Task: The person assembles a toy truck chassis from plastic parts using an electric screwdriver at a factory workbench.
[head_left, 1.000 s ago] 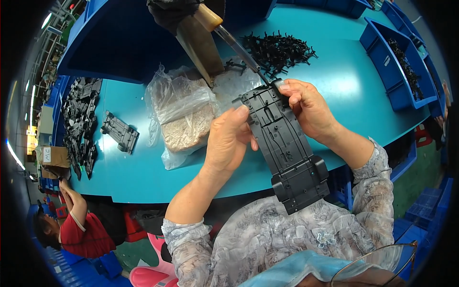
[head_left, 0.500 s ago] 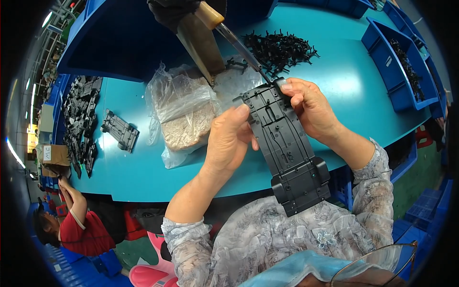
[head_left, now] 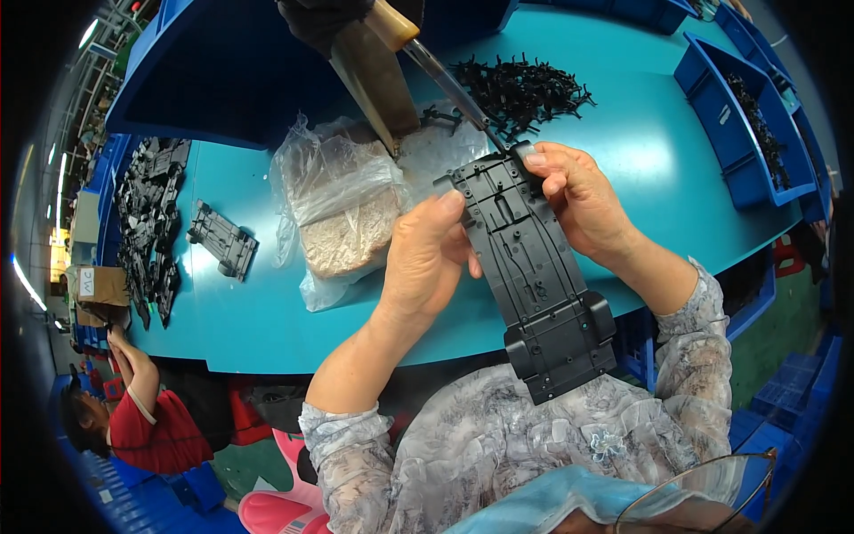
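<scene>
A long black plastic toy car chassis (head_left: 534,267) is held tilted over the table's near edge, its ribbed inner side facing up. My left hand (head_left: 427,254) grips its far left side, thumb on top near the corner. On the far right corner my right hand (head_left: 578,196) pinches the edge with thumb and fingers. A fixed tool with a yellowish handle and metal shaft (head_left: 445,84) slants down, its tip at or very close to the chassis's far end; contact is hard to make out. Below it lies a tan block wrapped in clear plastic (head_left: 351,222).
Small black parts (head_left: 520,93) are heaped beyond the tool. Another chassis (head_left: 222,240) lies on the teal table (head_left: 285,343), beside a pile of similar black parts (head_left: 151,222). Blue bins (head_left: 743,133) stand at right and back. A person in red (head_left: 160,427) is at lower left.
Almost nothing differs. Both hands keep the chassis in nearly the same place, with only a very slight shift at its far end.
</scene>
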Demonstrator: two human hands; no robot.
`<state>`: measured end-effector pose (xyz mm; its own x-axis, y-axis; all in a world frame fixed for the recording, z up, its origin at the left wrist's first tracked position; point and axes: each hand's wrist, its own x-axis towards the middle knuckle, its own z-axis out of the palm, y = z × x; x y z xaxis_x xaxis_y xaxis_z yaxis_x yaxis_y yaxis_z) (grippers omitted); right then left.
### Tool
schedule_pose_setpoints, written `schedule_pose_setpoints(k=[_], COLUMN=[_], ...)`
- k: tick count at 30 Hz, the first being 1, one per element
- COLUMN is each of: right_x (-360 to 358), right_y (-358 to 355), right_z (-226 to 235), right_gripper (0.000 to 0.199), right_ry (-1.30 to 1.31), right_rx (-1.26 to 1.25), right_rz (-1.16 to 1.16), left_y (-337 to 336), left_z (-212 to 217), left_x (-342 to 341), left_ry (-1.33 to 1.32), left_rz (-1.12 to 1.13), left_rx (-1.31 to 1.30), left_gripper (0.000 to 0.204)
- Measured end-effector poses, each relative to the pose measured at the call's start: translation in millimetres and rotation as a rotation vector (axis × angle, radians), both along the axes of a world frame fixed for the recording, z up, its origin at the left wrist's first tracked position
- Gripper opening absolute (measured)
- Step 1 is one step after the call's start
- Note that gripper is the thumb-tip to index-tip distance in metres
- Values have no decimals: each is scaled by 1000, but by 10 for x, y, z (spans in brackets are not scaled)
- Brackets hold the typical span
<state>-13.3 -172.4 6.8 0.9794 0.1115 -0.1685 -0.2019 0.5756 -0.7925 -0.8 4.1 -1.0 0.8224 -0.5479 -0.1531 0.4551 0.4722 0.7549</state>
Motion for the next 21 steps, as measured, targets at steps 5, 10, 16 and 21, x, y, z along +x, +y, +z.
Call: schedule_pose_setpoints(k=[5,10,16,21], right_x=[0,1,-2,-5], right_y=[1,6,-2,1], right_z=[1,-23,-32,-4], right_gripper=[11,12,11,9], right_ry=[7,1,0,-6], right_rx=[-12,-14,-2,2], right_rz=[-4,-9,-8,-3], left_y=[-3,-12,-13,-10], left_z=[21,44,35,16], left_x=[-1,-9,-13,-9], left_ry=[3,13,-9,-29], left_rz=[-5,4,7,2], left_rx=[-8,12,14,20], left_gripper=[34,33,34,34])
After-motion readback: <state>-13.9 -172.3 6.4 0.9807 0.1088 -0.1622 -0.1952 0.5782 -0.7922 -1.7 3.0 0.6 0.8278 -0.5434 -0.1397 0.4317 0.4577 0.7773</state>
